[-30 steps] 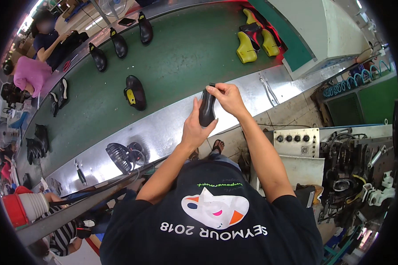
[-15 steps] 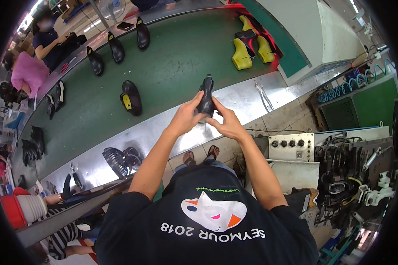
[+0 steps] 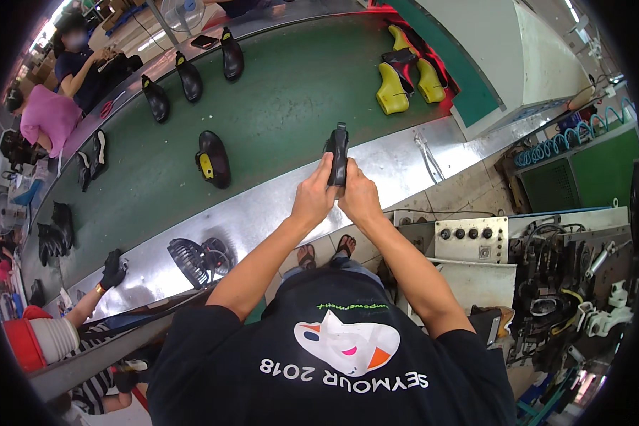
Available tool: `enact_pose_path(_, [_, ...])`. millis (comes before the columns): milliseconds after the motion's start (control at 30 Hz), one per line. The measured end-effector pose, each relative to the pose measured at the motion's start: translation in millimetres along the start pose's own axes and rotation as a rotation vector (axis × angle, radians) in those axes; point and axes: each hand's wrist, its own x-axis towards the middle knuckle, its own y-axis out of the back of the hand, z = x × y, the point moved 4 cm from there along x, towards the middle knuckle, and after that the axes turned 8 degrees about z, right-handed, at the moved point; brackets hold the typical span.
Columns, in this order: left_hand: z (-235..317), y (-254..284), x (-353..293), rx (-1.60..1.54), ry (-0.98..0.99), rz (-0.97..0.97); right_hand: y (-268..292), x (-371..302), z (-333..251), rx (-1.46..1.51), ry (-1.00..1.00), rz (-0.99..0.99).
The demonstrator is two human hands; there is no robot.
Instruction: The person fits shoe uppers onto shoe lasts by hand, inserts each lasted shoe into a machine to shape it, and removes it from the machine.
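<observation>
Between my two hands I hold a black shoe (image 3: 339, 157) over the metal ledge. One end points away from me and the shoe stands tilted on its side. My left hand (image 3: 314, 194) is closed round its near left part, while my right hand (image 3: 360, 192) closes on the right part. The fingers beneath are hidden. On the green conveyor belt (image 3: 284, 92), to the left, another black shoe (image 3: 219, 157) with a yellow patch lies on its own.
Three black shoes (image 3: 189, 78) line the far edge. Yellow shoe lasts (image 3: 392, 91) lie by the machine (image 3: 511, 64) at right. Pliers (image 3: 427, 157) and a small black fan (image 3: 192, 259) rest on the metal ledge (image 3: 263, 206). A co-worker's gloved hand (image 3: 112, 270) reaches in from the left.
The shoe in my hands has turned to show a narrower side, and my fingers have wrapped further round it. The co-worker's gloved hand has moved onto the ledge, over where a tool lay.
</observation>
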Motion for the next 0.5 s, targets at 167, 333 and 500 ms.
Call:
enact_pose_path(167, [7.3, 21.0, -7.8, -0.006, 0.016, -0.244, 4.0, -12.0, 10.3, 0.081, 0.023, 0.014])
enact_pose_path(333, [11.4, 38.4, -28.8, -0.017, -0.134, -0.313, 23.0, -23.4, 4.9, 0.481, 0.040, -0.150])
enact_pose_path(500, [21.9, 72.1, -8.3, 0.123, -0.238, -0.328, 6.2, -26.1, 9.0, 0.352, 0.031, 0.030])
